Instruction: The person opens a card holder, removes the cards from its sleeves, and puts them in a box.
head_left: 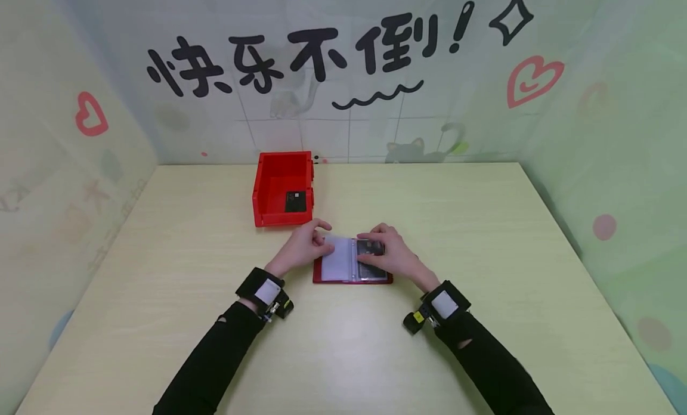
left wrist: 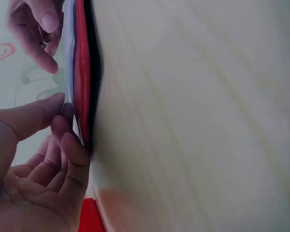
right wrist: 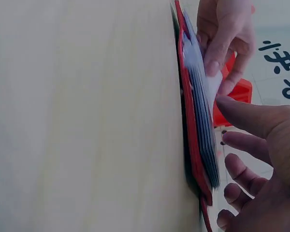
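A small card album with a red cover (head_left: 318, 273) lies spread flat on the table. A whitish plastic sleeve page (head_left: 338, 265) is on its left side, and a dark card (head_left: 373, 273) sits in a clear sleeve on its right. My left hand (head_left: 302, 248) pinches the outer edge of the left page between thumb and index finger. My right hand (head_left: 397, 255) hovers over the right side, fingers loosely bent and apart, its thumb tip (right wrist: 226, 102) right at the pages. In the right wrist view, the stacked sleeves (right wrist: 203, 113) show edge-on.
Behind the album, to the left, stands a red plastic bin (head_left: 281, 219) holding a black card (head_left: 295, 201). A printed cloth backdrop (head_left: 322, 135) rises along the back and both sides of the pale wooden table (head_left: 343, 355).
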`<move>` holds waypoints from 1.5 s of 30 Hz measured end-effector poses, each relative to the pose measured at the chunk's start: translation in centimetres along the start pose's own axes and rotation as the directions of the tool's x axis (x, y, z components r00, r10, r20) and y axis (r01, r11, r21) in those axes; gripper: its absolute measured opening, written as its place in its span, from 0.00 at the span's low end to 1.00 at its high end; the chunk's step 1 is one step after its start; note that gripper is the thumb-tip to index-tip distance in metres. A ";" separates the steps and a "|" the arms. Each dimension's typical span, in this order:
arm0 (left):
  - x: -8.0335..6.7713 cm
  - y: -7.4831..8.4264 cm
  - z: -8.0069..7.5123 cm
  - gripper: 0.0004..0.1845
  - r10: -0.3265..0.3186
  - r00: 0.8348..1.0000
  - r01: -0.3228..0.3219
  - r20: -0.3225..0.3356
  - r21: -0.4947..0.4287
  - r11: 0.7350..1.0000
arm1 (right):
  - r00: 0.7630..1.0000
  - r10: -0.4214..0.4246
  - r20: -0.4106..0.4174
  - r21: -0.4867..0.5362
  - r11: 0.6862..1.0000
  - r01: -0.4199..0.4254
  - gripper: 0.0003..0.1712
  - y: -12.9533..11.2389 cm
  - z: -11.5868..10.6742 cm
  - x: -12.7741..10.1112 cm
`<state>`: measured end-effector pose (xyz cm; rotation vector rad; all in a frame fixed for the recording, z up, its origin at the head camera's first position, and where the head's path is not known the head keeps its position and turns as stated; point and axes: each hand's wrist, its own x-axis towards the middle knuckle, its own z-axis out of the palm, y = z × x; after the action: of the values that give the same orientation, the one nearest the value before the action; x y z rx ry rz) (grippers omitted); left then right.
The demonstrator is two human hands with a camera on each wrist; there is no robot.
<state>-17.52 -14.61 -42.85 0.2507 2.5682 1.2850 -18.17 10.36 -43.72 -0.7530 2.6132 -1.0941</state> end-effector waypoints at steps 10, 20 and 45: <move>-0.5 2.0 0.7 0.24 -0.106 0.993 0.111 -0.046 0.108 0.988 | 0.994 0.087 0.073 -0.105 0.991 -0.079 0.35 1.2 -1.5 0.4; 0.4 3.8 2.7 0.13 0.120 0.993 -0.116 -0.008 0.177 0.977 | 0.998 0.062 -0.001 -0.035 0.997 -0.062 0.33 2.0 -1.0 0.3; 2.0 3.8 2.9 0.15 -0.119 0.988 0.114 0.099 0.050 0.992 | 0.996 0.056 0.076 0.039 0.998 -0.059 0.33 3.0 -1.4 0.1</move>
<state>-18.38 -9.62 -41.80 0.1671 2.4876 1.1451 -19.89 12.92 -44.84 -0.6918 2.5266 -1.0788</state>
